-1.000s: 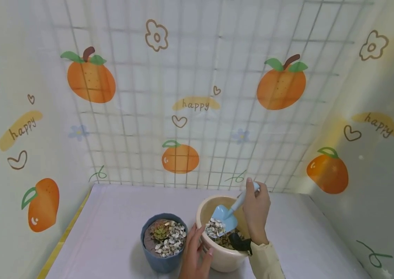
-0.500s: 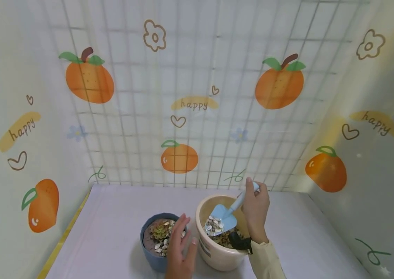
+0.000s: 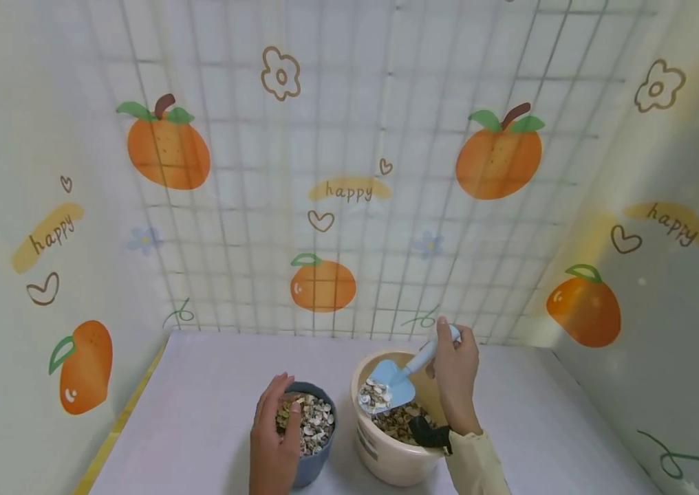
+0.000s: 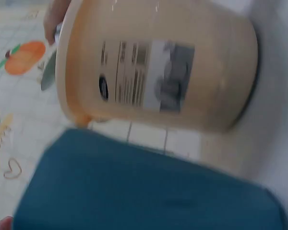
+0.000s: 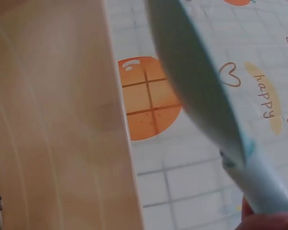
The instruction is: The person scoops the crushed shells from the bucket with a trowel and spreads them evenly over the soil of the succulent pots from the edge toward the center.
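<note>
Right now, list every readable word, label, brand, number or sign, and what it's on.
"happy": left yellow patch, fruit-print backdrop.
"happy": middle yellow patch, same backdrop.
"happy": right yellow patch, same backdrop.
Unreadable: label on cream plastic flowerpot; its print is too blurred.
No brand or number legible anywhere.

From my right hand (image 3: 456, 368) the pale-blue shovel (image 3: 404, 393) slants down leftward, bearing whitish pebbles (image 3: 374, 397) at the mouth of the cream pot (image 3: 398, 467), which stands upright with gravel (image 3: 394, 422) inside. Beside my left hand (image 3: 275, 440), the upright dark-blue pot (image 3: 315, 470) holds pale stones (image 3: 318, 421) and a partly hidden succulent (image 3: 284, 415).
</note>
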`<state>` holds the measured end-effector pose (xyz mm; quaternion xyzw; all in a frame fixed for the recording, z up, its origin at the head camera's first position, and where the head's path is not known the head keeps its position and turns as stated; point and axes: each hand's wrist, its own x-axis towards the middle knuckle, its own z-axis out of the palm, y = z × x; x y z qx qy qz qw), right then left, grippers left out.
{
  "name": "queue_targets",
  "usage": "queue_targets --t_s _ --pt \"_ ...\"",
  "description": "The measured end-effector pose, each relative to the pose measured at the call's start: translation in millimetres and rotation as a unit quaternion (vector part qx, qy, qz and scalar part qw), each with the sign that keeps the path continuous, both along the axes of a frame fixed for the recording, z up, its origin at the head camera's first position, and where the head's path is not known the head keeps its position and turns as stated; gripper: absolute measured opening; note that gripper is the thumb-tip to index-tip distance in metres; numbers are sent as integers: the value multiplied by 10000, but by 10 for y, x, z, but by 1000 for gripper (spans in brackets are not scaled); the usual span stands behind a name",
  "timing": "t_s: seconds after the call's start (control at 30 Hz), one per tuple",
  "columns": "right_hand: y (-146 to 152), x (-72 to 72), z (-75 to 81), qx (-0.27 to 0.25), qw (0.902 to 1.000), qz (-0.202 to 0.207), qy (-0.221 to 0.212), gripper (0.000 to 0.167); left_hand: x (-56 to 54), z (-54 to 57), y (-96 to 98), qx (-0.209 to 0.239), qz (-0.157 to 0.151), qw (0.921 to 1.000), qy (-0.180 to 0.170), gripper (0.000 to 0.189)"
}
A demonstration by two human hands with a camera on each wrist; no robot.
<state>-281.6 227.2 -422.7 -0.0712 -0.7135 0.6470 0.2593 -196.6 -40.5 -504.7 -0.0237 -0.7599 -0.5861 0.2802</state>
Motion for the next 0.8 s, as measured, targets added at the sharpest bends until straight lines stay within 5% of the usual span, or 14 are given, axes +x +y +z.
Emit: queue_targets --t_s 0.37,0.8 --pt "-91 26 92 -191 9995 242 93 46 -67 -130 -213 234 343 9978 -516 38" --pt "-397 -119 157 -203 9973 678 192 45 -139 -294 -243 525 522 9893 -1260 37"
